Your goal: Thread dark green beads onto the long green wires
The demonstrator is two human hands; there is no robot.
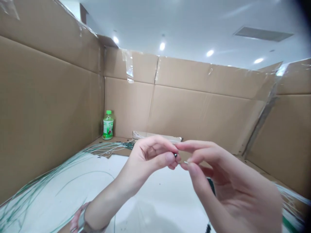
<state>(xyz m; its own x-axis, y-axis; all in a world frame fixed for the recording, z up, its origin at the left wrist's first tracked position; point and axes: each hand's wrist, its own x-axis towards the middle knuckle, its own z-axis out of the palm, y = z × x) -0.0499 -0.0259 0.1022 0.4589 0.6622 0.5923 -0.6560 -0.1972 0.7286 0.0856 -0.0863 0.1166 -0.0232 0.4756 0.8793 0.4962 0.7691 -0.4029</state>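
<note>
My left hand is closed in a pinch around a small black piece, which shows only as a dark tip between thumb and forefinger. Close beside it, my right hand pinches a thin white wire between thumb and fingers. The wire's short end points toward the black piece; whether the two touch I cannot tell. Both hands are raised above the white tabletop, their fingertips nearly meeting. Most of what the fingers hold is hidden.
Green and white wires lie in a long bundle along the left side. A green-capped bottle stands in the back left corner. Behind my hands is a low cardboard tray. More wires lie at right. Cardboard walls enclose the table.
</note>
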